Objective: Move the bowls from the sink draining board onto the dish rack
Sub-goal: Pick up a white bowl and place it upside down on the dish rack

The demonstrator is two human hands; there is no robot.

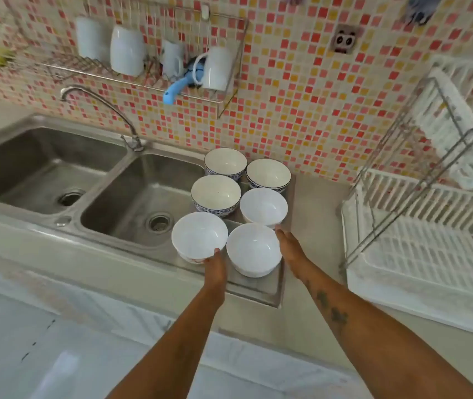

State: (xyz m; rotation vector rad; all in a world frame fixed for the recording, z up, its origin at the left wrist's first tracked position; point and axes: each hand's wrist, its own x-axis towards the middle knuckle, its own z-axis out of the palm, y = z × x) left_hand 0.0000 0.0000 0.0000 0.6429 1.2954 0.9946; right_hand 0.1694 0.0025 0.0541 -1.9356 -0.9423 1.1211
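Observation:
Several bowls stand on the steel draining board [258, 289] right of the sink. Three at the back are blue-patterned [225, 162], [268, 172], [216, 194]; three nearer ones are plain white. My left hand [215, 267] grips the near-left white bowl [199, 236] at its near side, thumb on the rim. My right hand [290, 247] lies flat against the right side of the near-right white bowl [254, 249], fingertips touching the base of the middle-right white bowl [264, 207]. The white plastic dish rack [431, 309] with a metal frame stands on the counter to the right.
A double steel sink [143, 197] with a curved tap [100, 102] lies to the left. A wall wire shelf [148, 82] holds white mugs above the sink. Bare counter [315, 226] separates the draining board from the rack, whose upper tier [445, 119] overhangs the lower basket.

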